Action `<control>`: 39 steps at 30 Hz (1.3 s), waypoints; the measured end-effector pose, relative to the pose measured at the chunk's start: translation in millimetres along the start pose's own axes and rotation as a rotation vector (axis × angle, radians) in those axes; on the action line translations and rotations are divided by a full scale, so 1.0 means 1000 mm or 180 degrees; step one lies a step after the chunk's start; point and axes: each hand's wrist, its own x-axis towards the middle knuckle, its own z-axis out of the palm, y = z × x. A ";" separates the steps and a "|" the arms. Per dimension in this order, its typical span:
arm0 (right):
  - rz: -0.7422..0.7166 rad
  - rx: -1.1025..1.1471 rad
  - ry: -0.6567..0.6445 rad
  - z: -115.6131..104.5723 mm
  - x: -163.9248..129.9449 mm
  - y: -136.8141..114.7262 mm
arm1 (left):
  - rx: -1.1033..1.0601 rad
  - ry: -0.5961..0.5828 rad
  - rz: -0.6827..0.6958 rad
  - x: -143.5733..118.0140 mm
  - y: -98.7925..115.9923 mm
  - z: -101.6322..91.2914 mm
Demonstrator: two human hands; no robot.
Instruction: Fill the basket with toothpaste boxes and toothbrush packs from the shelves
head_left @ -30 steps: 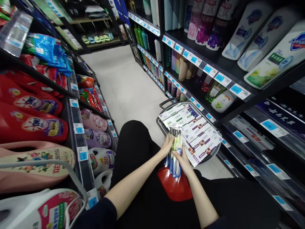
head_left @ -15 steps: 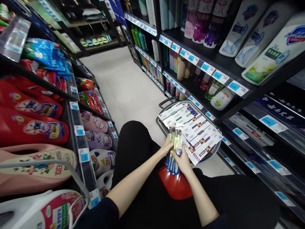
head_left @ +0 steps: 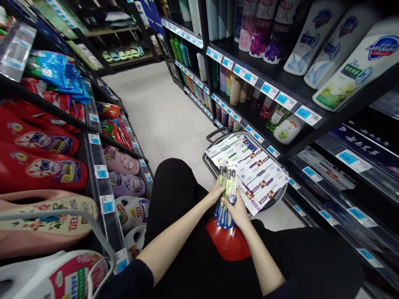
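Both my hands are closed around packaged toothbrushes (head_left: 231,179) in slim clear-and-blue blister packs, held side by side above my lap. My left hand (head_left: 217,190) grips the left pack at its side. My right hand (head_left: 237,209) wraps the right pack, its thumb lying across the front. The packs' blue lower ends show below the fingers. Just beyond the packs, a dark basket (head_left: 209,167) stands on the floor. White boxes (head_left: 254,168) with purple, green and brown print lie in rows in it.
A glossy red surface (head_left: 229,245) shows between my legs. Detergent bottles (head_left: 46,168) fill the shelves close on my left. On the right, a shelf (head_left: 280,68) holds body-wash bottles (head_left: 358,68). A pale floor aisle (head_left: 165,104) runs ahead towards slippers (head_left: 124,54) on a rack.
The view has shifted very slightly. Both hands keep the same grip on the toothbrush packs, and the basket and boxes show no visible movement of their own.
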 end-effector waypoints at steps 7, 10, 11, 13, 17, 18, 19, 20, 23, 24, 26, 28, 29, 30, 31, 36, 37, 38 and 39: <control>0.0064 -0.0087 -0.0043 0.000 0.000 0.000 | -0.0021 -0.0038 -0.0092 0.005 -0.006 -0.003; 0.0072 -0.0116 -0.0047 0.000 0.000 -0.001 | -0.0005 -0.0058 -0.0105 0.007 -0.009 -0.004; 0.0078 -0.0119 -0.0044 0.000 0.000 -0.001 | -0.0013 -0.0065 -0.0084 0.007 -0.010 -0.005; 0.0079 -0.0101 -0.0025 0.000 0.000 -0.001 | -0.0023 -0.0052 -0.0056 0.006 -0.010 -0.004; 0.0046 -0.0053 -0.0003 -0.001 0.000 0.001 | 0.0000 0.0054 -0.0083 0.005 -0.009 0.000; 0.0050 -0.0055 -0.0016 -0.001 0.000 0.001 | 0.0001 0.0059 -0.0082 0.005 -0.009 0.000; 0.0057 -0.0060 -0.0032 -0.001 0.000 0.001 | -0.0002 0.0059 -0.0071 0.005 -0.009 0.000; 0.0063 -0.0062 -0.0040 -0.001 0.000 0.002 | -0.0007 0.0052 -0.0056 0.005 -0.009 0.000; 0.0046 -0.0045 -0.0023 -0.001 0.000 0.002 | -0.0008 -0.0031 -0.0056 0.007 -0.010 -0.003; 0.0036 -0.0038 -0.0010 -0.001 0.000 0.002 | -0.0006 -0.0058 -0.0066 0.007 -0.010 -0.003; 0.0025 -0.0035 0.0003 -0.001 0.000 0.003 | 0.0000 -0.0083 -0.0082 0.008 -0.010 -0.004; 0.0023 -0.0046 0.0003 -0.001 0.000 0.003 | 0.0012 -0.0065 -0.0118 0.008 -0.009 -0.004; 0.0020 -0.0050 0.0004 0.000 0.000 0.003 | 0.0016 -0.0055 -0.0142 0.007 -0.009 -0.004; 0.0016 -0.0049 0.0005 0.000 0.000 0.003 | 0.0017 -0.0041 -0.0160 0.006 -0.008 -0.003; 0.0013 -0.0043 0.0007 0.000 0.000 0.003 | 0.0016 -0.0029 -0.0171 0.005 -0.007 -0.002; 0.0021 -0.0033 0.0044 0.000 0.000 0.004 | 0.0066 -0.0005 -0.0230 0.004 -0.006 -0.001; 0.0018 -0.0040 0.0059 0.000 0.000 0.004 | 0.0075 0.0012 -0.0257 0.004 -0.006 -0.002; 0.0010 -0.0044 0.0074 0.000 0.000 0.004 | 0.0077 0.0019 -0.0260 0.004 -0.007 -0.002; -0.0003 -0.0042 0.0094 0.000 0.000 0.004 | 0.0075 0.0008 -0.0246 0.004 -0.007 -0.002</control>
